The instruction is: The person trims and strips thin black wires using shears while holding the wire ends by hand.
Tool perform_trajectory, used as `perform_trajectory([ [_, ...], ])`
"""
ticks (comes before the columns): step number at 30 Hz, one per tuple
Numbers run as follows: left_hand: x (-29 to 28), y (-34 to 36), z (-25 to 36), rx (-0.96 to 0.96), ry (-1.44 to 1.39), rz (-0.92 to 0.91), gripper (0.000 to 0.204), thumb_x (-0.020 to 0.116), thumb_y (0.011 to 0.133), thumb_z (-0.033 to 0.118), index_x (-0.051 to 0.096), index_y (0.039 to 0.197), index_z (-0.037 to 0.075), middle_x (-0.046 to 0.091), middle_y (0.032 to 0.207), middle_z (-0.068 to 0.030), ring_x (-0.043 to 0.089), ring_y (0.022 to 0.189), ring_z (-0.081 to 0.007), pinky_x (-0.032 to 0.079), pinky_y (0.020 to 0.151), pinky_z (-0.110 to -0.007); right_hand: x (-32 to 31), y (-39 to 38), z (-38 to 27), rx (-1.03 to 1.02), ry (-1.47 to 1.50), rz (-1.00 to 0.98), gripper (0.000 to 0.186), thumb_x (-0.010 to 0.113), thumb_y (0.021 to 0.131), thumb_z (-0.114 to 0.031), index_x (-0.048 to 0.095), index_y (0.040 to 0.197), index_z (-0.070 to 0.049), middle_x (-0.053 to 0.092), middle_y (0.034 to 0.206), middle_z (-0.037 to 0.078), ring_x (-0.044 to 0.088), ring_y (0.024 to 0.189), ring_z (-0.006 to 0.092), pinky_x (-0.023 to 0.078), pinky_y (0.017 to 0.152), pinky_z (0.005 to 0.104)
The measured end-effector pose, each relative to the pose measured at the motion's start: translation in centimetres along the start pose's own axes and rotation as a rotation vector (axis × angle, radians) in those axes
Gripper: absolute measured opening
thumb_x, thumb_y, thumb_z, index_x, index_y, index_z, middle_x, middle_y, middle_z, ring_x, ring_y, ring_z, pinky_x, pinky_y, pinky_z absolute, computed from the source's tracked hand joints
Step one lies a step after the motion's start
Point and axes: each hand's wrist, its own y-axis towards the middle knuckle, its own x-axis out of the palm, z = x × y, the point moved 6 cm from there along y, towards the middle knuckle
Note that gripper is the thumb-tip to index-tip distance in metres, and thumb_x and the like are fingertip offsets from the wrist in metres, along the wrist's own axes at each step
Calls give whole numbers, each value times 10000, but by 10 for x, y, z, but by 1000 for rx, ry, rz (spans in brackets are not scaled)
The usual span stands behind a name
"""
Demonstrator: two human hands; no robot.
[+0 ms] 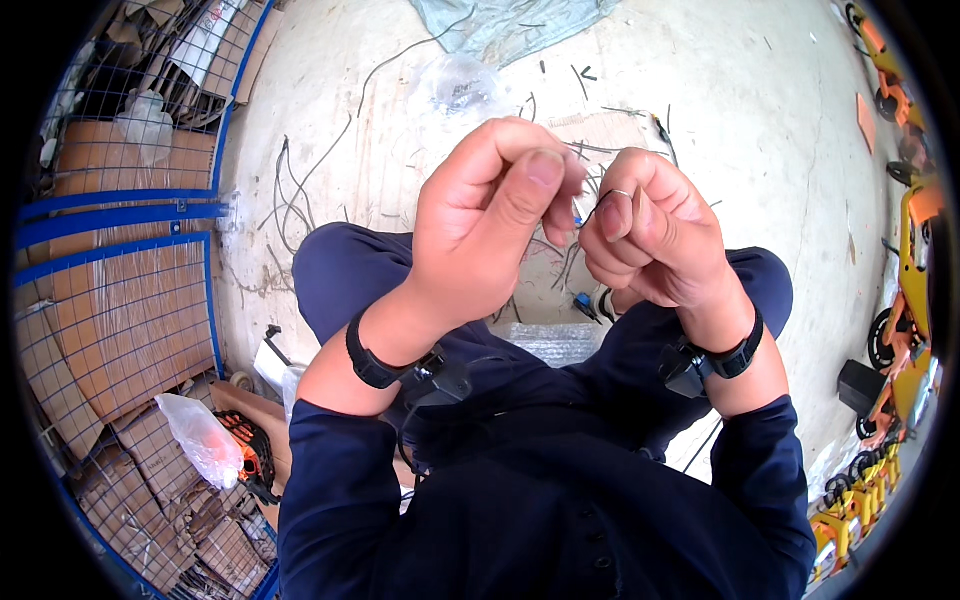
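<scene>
My left hand (478, 222) is raised over my lap, its fingers curled and the thumb folded toward the index finger. Its fingertips are slightly blurred, and whatever may sit between them cannot be made out. Just to the right, my right hand (665, 235) is closed in a pinch. A thin wire (617, 191) loops over its fingertips, held between thumb and fingers. The two hands are close but apart. Below them on the floor, between my knees, lies a small blue-and-black item (586, 305) whose kind is unclear.
Loose black cable pieces (287, 190) lie scattered on the pale floor. Ahead are a clear plastic bag (465, 88) and a light blue sheet (520, 25). Blue wire-mesh cages (210, 300) with cardboard stand at left, beside a bagged orange item (215, 450). Yellow-and-orange wheeled equipment (915, 270) lines the right.
</scene>
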Motion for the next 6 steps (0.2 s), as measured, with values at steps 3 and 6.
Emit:
perform_trajectory([
  [3, 1, 0, -2, 3, 154, -33, 325, 500, 996, 214, 507, 1184, -50, 624, 1021, -130, 575, 680, -127, 481, 598, -243, -2, -1, -1, 12, -1, 8, 247, 464, 1013, -240, 539, 1012, -5, 535, 724, 52, 295, 455, 41, 227, 413, 208],
  [6, 3, -2, -2, -24, 149, -93, 390, 544, 978, 231, 495, 1249, -45, 628, 1076, -132, 586, 699, -122, 483, 617, -234, -9, -3, 0, 24, 28, 1, 242, 460, 1015, -242, 536, 1015, -12, 540, 749, 65, 289, 454, 41, 225, 412, 208],
])
